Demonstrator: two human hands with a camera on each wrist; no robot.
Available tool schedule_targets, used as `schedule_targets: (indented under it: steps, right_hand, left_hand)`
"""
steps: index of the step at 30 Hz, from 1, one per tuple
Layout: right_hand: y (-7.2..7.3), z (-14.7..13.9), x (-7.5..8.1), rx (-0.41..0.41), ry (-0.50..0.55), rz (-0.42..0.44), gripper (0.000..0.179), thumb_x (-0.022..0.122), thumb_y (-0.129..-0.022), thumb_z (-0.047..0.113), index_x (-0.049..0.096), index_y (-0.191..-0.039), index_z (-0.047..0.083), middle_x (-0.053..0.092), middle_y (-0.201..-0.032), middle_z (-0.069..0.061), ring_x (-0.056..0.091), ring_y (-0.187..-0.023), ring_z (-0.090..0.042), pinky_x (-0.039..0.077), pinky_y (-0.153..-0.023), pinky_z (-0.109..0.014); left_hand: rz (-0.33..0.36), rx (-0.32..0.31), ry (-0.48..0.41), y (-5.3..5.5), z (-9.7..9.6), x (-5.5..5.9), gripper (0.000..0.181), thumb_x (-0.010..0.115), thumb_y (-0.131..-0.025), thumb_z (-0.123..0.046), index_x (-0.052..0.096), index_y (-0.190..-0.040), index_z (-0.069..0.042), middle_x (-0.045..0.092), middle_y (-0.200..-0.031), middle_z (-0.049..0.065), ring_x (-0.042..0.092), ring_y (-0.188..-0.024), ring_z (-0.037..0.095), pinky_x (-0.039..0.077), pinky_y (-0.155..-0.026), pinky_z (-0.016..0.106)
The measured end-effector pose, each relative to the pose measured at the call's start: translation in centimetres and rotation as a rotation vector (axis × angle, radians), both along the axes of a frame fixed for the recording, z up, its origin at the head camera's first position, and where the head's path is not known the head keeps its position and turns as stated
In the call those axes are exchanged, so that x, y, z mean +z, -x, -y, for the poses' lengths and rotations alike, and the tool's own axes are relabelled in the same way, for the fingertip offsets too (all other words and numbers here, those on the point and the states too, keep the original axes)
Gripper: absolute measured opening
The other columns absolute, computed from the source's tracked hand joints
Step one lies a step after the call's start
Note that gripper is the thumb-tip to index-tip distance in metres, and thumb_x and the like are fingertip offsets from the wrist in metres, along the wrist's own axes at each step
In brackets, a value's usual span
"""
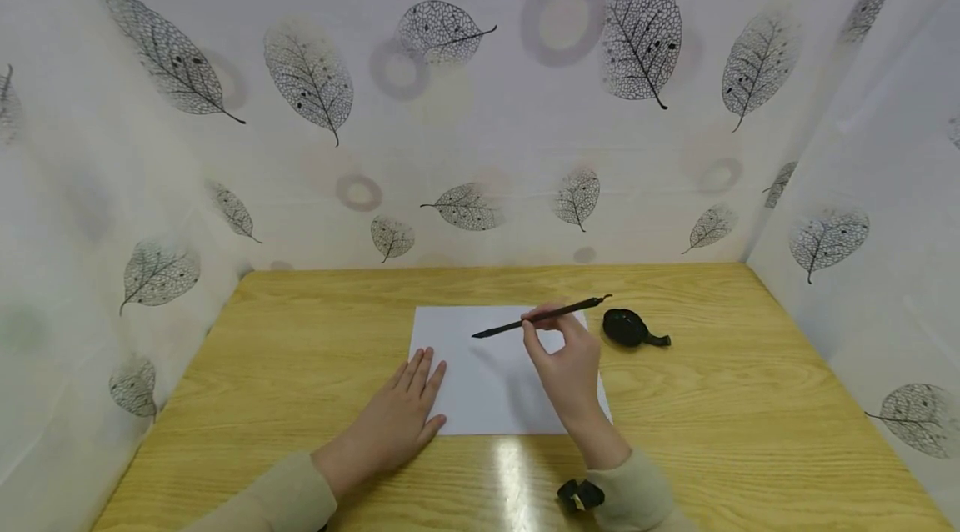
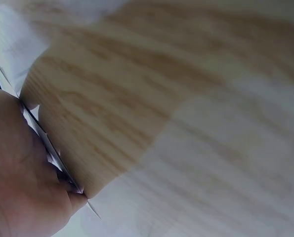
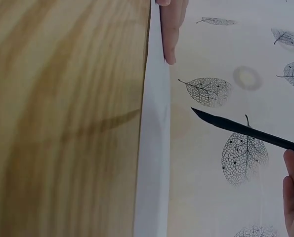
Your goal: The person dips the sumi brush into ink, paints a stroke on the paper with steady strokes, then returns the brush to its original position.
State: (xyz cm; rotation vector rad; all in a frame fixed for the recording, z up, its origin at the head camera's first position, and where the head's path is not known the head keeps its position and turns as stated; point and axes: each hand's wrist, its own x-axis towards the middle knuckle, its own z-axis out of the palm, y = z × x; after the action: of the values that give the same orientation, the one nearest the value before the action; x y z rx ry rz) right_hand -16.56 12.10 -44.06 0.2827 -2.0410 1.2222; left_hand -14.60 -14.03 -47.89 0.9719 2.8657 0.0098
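Observation:
A white sheet of paper [image 1: 480,403] lies on the wooden table. My left hand [image 1: 401,411] rests on its left edge with fingers stretched and slightly spread, thumb at the lower left corner. In the left wrist view, the palm side of this hand [image 2: 18,168] shows beside the paper's edge. Over the sheet's right part, my right hand [image 1: 570,361] pinches a dark writing brush [image 1: 498,328] between thumb and fingers. The brush slants, its pointed tip at the left and the looped end up to the right. In the right wrist view the brush tip [image 3: 206,116] is above the paper [image 3: 154,128].
A black gourd-shaped dish [image 1: 626,328] with a short stem stands right of the paper. A small black device [image 1: 580,496] sits by the right cuff. Leaf-patterned cloth [image 1: 480,140] encloses the wooden table [image 1: 315,323] at the back and both sides.

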Motion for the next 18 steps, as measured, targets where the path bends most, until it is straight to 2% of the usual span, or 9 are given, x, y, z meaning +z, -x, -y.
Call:
schedule_targets:
  steps: [4, 8, 11, 18]
  right_hand:
    - [0.0, 0.7, -0.5, -0.014, -0.028, 0.029, 0.017, 0.082, -0.086, -0.002, 0.076, -0.098, 0.009, 0.080, -0.092, -0.002, 0.077, -0.079, -0.018, 0.057, -0.079, -0.022]
    - [0.1, 1.2, -0.7, -0.006, -0.035, 0.053, 0.015, 0.082, -0.087, 0.001, 0.076, -0.097, 0.011, 0.080, -0.092, -0.003, 0.077, -0.079, -0.018, 0.062, -0.075, -0.038]
    - [0.2, 1.5, -0.8, 0.008, -0.039, 0.070, 0.015, 0.081, -0.087, 0.001, 0.076, -0.097, 0.011, 0.080, -0.091, -0.003, 0.077, -0.079, -0.018, 0.063, -0.074, -0.045]
    - [0.5, 2.1, -1.1, -0.004, -0.058, 0.082, 0.016, 0.081, -0.087, 0.001, 0.077, -0.097, 0.012, 0.080, -0.092, -0.002, 0.077, -0.077, -0.018, 0.062, -0.074, -0.038]
  left_hand:
    - [-0.004, 0.002, 0.003, 0.0, 0.0, 0.0, 0.071, 0.049, -0.111, -0.043, 0.034, -0.163, 0.004, 0.026, -0.171, 0.032, 0.027, -0.161, 0.046, 0.033, -0.129, 0.054]
    - [-0.014, 0.000, 0.000, -0.1, -0.1, 0.0, 0.071, 0.048, -0.111, -0.042, 0.034, -0.163, 0.005, 0.026, -0.171, 0.033, 0.027, -0.161, 0.046, 0.033, -0.129, 0.054]
    - [-0.021, -0.002, -0.004, -0.1, 0.0, -0.1, 0.070, 0.048, -0.112, -0.041, 0.035, -0.162, 0.006, 0.027, -0.170, 0.034, 0.028, -0.160, 0.047, 0.034, -0.129, 0.055]
    - [-0.023, -0.004, 0.000, -0.2, 0.0, 0.1, 0.070, 0.048, -0.111, -0.040, 0.035, -0.162, 0.005, 0.027, -0.170, 0.034, 0.028, -0.160, 0.047, 0.034, -0.129, 0.054]
